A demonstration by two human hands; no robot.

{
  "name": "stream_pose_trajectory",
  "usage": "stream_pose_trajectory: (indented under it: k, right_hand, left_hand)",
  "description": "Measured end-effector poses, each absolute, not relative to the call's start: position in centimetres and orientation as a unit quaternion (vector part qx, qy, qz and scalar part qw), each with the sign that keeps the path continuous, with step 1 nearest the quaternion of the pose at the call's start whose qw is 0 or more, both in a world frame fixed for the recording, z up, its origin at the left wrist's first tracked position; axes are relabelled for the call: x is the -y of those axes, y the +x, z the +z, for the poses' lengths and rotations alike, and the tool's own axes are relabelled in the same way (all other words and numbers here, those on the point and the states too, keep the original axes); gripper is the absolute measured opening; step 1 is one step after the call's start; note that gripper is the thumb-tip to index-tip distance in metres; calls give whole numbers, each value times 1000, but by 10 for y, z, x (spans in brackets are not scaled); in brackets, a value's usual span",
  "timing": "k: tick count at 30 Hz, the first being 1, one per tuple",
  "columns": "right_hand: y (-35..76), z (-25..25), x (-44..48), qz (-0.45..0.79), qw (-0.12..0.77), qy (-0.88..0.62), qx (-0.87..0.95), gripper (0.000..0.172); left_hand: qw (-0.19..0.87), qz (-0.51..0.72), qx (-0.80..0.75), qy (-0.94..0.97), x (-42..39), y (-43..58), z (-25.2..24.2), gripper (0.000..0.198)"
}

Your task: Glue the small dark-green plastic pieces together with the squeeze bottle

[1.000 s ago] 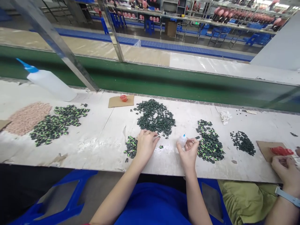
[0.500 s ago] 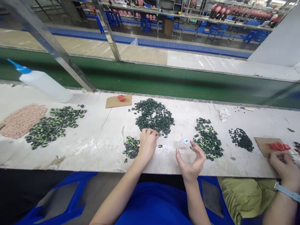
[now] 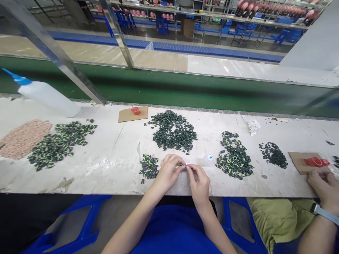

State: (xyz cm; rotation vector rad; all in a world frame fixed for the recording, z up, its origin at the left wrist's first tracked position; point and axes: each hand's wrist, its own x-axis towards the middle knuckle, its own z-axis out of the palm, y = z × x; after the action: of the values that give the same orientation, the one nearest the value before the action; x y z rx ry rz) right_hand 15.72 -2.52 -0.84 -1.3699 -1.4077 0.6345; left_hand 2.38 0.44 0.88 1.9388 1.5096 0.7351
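Note:
My left hand [image 3: 167,172] and my right hand [image 3: 198,180] meet at the front of the white table [image 3: 111,158], fingertips pinched together on a tiny piece I cannot make out. A small clear bottle with a blue tip [image 3: 207,159] lies on the table just right of my hands. A heap of dark green pieces [image 3: 173,131] lies beyond my hands. A small cluster of green-and-black pieces [image 3: 148,165] sits left of my left hand. Another green-and-black pile [image 3: 234,158] lies to the right.
A large squeeze bottle with a blue nozzle [image 3: 45,94] lies at far left, near pink [image 3: 22,138] and green piles [image 3: 58,144]. Cardboard with a red cap [image 3: 133,113] sits at the back. A co-worker's hand [image 3: 321,187] works at right by red-smeared cardboard [image 3: 307,161]. A green conveyor [image 3: 185,91] runs behind.
My right hand put down the small bottle, which now lies on the table, and moved left to meet my left hand in a pinch.

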Motion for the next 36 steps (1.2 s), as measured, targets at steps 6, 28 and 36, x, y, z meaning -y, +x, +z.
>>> stream_pose_trajectory:
  k: [6,28,36]
  right_hand:
    - [161,-14,24,307,494,-601,549,18]
    - [161,-4,21,385,558,-521,518,8]
    - [163,4,22,277,620,-450,580,12]
  left_hand:
    - [204,238,-613,725,-4,23,-4,13]
    - [353,378,-543,662,3,20,20,12]
    - [419,445,-514,601,11,21,38,10]
